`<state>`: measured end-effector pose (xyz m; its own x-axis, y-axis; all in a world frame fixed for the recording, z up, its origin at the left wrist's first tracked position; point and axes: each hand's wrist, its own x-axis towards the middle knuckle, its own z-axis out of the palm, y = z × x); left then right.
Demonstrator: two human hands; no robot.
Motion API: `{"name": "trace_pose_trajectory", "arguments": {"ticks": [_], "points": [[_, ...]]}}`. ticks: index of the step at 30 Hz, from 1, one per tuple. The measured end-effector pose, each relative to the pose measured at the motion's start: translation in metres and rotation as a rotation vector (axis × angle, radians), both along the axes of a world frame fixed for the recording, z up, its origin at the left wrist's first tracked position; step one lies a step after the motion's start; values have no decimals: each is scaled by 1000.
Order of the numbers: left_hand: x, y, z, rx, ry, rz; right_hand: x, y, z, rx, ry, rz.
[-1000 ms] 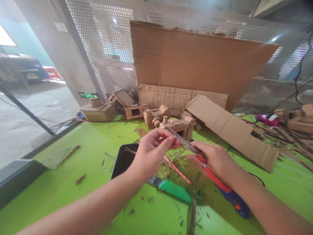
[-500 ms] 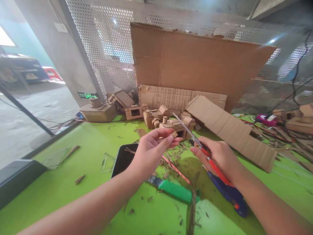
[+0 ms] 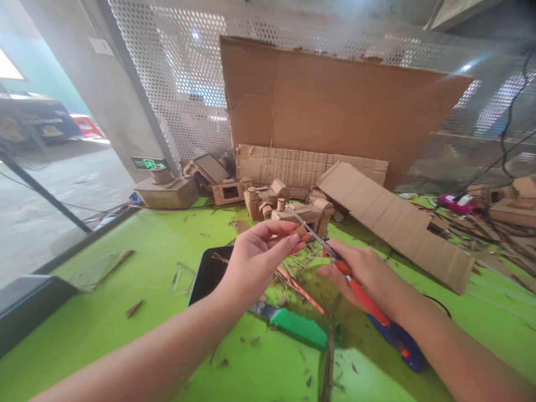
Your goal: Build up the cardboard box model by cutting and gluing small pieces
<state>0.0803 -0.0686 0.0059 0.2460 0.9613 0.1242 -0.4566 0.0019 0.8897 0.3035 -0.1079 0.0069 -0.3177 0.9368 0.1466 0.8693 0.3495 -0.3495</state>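
Between the thumb and fingers of my left hand (image 3: pixel 262 254) is a small piece of cardboard (image 3: pixel 300 230). My right hand (image 3: pixel 366 273) is wrapped round red-handled scissors (image 3: pixel 366 301), whose long metal blades point up and left. The blades pass at the edge of the cardboard piece; whether they touch it I cannot tell. Just behind both hands stands a small cardboard model (image 3: pixel 301 212) with round posts. Below the hands lies a saw with a green handle (image 3: pixel 299 328), its blade partly hidden by my left forearm. A blue-handled tool (image 3: pixel 404 343) rests under my right forearm.
Cardboard scraps and a pink striped strip (image 3: pixel 301 290) litter the green table (image 3: pixel 167 335). A black tray-like object (image 3: pixel 207 273) sits beside my left wrist. A long cardboard panel (image 3: pixel 397 229) leans at the right; a large cardboard sheet (image 3: pixel 335 106) stands behind. A box-shaped cardboard piece (image 3: pixel 167 194) is at back left.
My right hand has moved slightly left and brought the scissors' blades down and left to the cardboard piece. My left hand stays nearly in place, still pinching the piece.
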Motion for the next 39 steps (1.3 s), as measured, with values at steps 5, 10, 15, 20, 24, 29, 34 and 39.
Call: {"name": "trace_pose_trajectory", "arguments": {"ticks": [5,10,15,20,24,29,34,39], "points": [[1,-1,0,-13,33,29,-1,0,1,-8,-25,-10],[0,0,0,-11,35,27,-1,-1,1,-7,-19,-14],[0,0,-2,-11,50,10,0,1,-2,27,-60,-76],[-1,1,1,-23,76,16,3,2,-1,140,-100,-130],[-3,5,-3,-44,135,11,14,9,5,233,-97,-272],[-3,12,-11,-64,193,-58,44,32,10,234,-232,-544],[-4,15,-10,-40,315,-67,69,48,3,111,-269,-681],[-10,24,-10,93,322,-16,81,56,-11,44,-278,-660]]}}
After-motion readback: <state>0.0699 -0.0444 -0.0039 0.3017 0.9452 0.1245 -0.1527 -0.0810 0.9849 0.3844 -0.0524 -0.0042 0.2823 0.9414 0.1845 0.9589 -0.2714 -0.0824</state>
